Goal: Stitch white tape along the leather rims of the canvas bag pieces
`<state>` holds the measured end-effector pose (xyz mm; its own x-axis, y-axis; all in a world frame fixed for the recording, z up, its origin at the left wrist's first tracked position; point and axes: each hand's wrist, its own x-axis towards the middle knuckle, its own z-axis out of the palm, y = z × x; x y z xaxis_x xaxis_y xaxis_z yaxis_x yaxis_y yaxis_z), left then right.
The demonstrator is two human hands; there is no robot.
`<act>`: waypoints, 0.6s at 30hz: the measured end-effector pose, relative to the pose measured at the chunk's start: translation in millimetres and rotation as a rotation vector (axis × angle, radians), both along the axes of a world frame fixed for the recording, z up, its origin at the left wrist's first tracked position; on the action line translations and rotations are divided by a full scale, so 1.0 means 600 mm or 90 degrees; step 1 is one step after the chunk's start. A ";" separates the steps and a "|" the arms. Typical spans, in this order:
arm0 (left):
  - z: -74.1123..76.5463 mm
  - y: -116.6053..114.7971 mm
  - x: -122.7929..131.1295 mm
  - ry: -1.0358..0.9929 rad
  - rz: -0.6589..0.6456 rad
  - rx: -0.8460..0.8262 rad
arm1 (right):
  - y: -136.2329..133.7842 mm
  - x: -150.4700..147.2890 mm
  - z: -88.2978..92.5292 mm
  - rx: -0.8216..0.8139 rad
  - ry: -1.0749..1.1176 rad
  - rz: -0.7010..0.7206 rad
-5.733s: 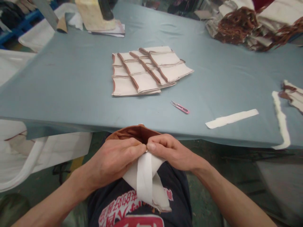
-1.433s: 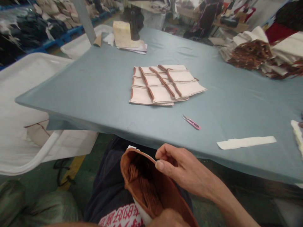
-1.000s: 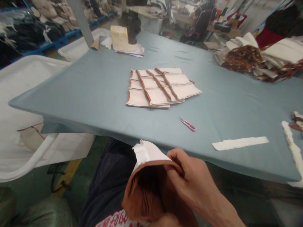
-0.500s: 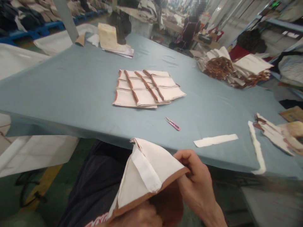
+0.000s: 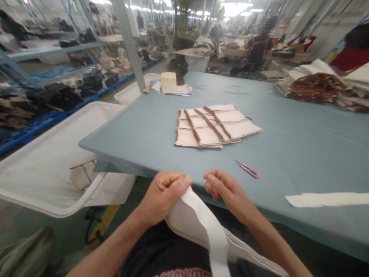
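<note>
My left hand [image 5: 163, 194] is closed around the top corner of a cream fabric bag [image 5: 198, 227] that hangs over my lap, a white strip running down its face. My right hand [image 5: 226, 190] sits just to the right of it at the table's front edge, fingers curled into a pinch; what they hold is hidden. A fanned stack of finished cream bags with brown trim [image 5: 215, 125] lies on the blue-grey table [image 5: 302, 142]. Pink thread snips [image 5: 247, 168] lie on the table just beyond my right hand.
A white strip of fabric [image 5: 327, 199] lies at the table's right front. Piles of cream and brown bags [image 5: 317, 84] sit at the far right. A white cloth bin [image 5: 54, 161] stands at the left. A person [image 5: 255, 48] sits far behind the table.
The bag's brown inside is now hidden and its cream side faces out. My left hand has come up to grip its top corner. The view has lifted and swung left.
</note>
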<state>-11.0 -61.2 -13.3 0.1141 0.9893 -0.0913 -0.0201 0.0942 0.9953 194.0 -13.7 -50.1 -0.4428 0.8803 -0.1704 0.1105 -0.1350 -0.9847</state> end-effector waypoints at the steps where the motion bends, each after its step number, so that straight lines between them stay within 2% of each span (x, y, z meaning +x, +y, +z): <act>1: -0.006 0.004 -0.016 -0.008 0.019 -0.023 | -0.002 -0.008 -0.004 -0.009 0.006 0.031; 4: -0.024 0.006 -0.051 -0.001 0.059 -0.056 | -0.014 -0.018 -0.017 -0.045 0.022 0.096; 7: -0.033 0.002 -0.067 0.022 0.072 -0.064 | -0.027 -0.015 -0.019 -0.058 0.012 0.146; 10: -0.036 0.005 -0.072 0.033 0.072 -0.052 | -0.039 -0.014 -0.003 -0.026 -0.035 0.189; 14: -0.037 0.009 -0.070 0.082 0.087 -0.014 | -0.061 -0.015 0.018 0.031 -0.177 0.192; 16: -0.038 0.006 -0.068 0.127 0.099 0.008 | -0.074 -0.007 0.007 0.030 -0.237 0.187; 18: -0.043 0.001 -0.067 0.162 0.103 0.021 | -0.084 0.008 -0.023 0.013 -0.203 0.183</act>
